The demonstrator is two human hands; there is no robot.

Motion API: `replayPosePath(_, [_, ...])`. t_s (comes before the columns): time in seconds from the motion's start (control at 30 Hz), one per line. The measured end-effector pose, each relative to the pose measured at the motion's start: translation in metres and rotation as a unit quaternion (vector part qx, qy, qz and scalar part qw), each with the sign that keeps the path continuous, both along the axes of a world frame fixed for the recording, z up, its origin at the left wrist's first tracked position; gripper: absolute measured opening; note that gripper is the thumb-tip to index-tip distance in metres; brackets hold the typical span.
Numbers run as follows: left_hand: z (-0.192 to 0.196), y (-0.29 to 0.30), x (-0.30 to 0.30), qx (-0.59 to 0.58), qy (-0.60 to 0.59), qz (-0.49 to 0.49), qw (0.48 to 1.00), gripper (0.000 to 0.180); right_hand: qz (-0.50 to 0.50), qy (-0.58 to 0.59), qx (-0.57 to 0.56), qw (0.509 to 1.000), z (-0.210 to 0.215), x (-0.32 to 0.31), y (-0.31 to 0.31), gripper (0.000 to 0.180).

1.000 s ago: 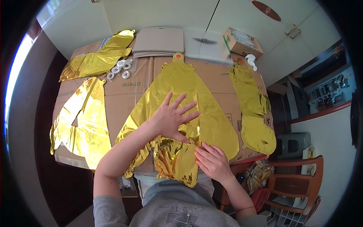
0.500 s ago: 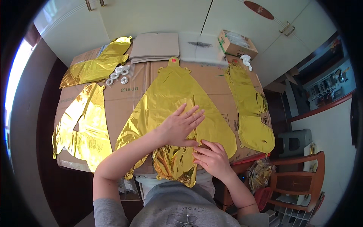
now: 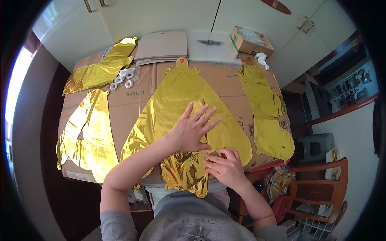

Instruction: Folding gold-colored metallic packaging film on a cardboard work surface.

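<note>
A large flat gold foil balloon (image 3: pixel 169 94), wide at the bottom with a tab at its top, lies in the middle of the cardboard-covered table. My left hand (image 3: pixel 195 127) rests flat on it with the fingers spread. Just below and to the right, my right hand (image 3: pixel 226 166) touches the foil near its lower edge, fingers bent and apart, with no firm grip showing. A crumpled, shinier gold foil part (image 3: pixel 185 172) hangs over the near table edge toward my lap. My left hand and forearm hide some of the balloon.
An A-shaped gold balloon (image 3: pixel 94 132) lies at left, another gold balloon (image 3: pixel 98 72) behind it, and a third (image 3: pixel 265 112) at right. White ribbon rolls (image 3: pixel 129 84), grey-brown boards (image 3: pixel 161 46) and an open box (image 3: pixel 252 42) sit toward the back. A wooden chair (image 3: pixel 317 190) stands at right.
My left hand's fingers have spread wider and the hand has shifted slightly over the foil. My right hand stays at nearly the same spot. The view has moved a little.
</note>
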State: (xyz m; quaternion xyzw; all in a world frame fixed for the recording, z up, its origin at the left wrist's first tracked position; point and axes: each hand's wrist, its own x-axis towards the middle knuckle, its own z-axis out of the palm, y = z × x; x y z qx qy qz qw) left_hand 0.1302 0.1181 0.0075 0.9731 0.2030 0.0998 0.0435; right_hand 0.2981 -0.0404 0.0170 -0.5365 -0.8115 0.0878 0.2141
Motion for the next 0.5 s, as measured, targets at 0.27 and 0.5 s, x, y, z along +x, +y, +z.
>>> replayPosePath(0.27, [-0.0044, 0.0083, 0.0001, 0.014, -0.018, 0.015, 1.000, 0.099, -0.003, -0.004, -0.005, 1.000, -0.0002, 0.0001, -0.0009, 0.027])
replayPosePath(0.5, [-0.0060, 0.0090, 0.0027, 0.051, -0.019, 0.011, 0.998, 0.096, 0.002, 0.000, -0.007, 1.000, 0.0004, 0.0018, 0.0008, 0.027])
